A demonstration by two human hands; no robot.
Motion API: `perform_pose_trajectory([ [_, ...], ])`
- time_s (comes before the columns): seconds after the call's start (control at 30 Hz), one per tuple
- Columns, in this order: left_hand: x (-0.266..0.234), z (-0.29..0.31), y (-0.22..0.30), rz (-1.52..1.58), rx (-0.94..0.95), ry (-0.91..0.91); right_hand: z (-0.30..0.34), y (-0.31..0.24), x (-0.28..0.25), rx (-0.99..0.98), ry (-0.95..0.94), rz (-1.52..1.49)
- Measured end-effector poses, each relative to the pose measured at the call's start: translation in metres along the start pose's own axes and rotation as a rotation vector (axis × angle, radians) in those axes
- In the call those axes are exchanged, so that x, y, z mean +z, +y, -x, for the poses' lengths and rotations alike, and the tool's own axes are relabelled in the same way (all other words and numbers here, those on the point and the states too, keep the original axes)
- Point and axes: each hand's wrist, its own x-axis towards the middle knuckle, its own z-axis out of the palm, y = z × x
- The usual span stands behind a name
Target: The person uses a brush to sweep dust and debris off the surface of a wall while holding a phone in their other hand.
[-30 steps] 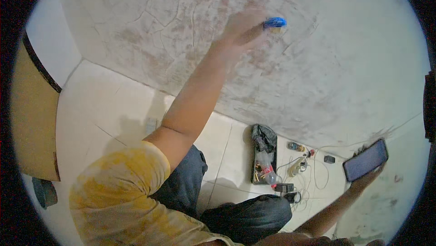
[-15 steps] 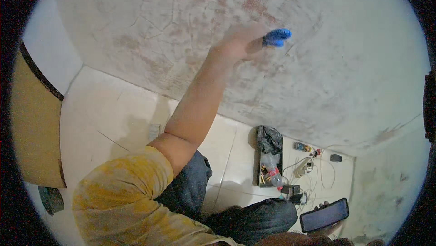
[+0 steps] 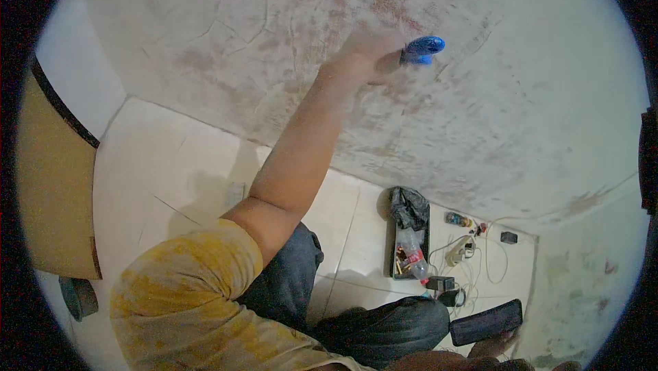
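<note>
My left hand (image 3: 373,52), its arm stretched up from a yellow-patterned sleeve, is against the patchy wall (image 3: 274,83). It is blurred, with fingers closed round a tool whose rounded blue handle (image 3: 425,46) juts out to the right. The tool's working end is hidden by the hand. Down at the lower right, my right hand (image 3: 495,345) is shut on a smartphone (image 3: 486,322) beside my right knee. The phone's face looks dark, and the fingers behind it are mostly hidden.
On the tiled floor by the wall stands a black tray (image 3: 396,261) with a black plastic bag (image 3: 409,208) and a clear bottle (image 3: 411,248). Cables and a power strip (image 3: 458,253) lie to its right. A brown panel (image 3: 58,200) stands at the left, near a dark bucket (image 3: 79,299).
My left hand and the blue handle have shifted slightly up and right along the wall. The phone has tilted in my right hand, and its face has gone from greyish to dark.
</note>
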Motion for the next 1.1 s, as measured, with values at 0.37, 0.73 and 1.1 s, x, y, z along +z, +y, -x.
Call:
perform_pose_trajectory([
  [0.37,-0.032,-0.012,0.019,0.267,-0.334,0.188,0.017,-0.023,0.016,0.127,0.14,0.0],
  [0.73,-0.004,0.006,0.034,1.518,-0.494,-0.089,0.021,-0.014,0.033,-0.224,0.161,0.275],
  [1.1,-0.007,-0.015,0.011,0.484,0.072,0.455,0.032,-0.034,0.053,-0.104,0.192,0.206],
])
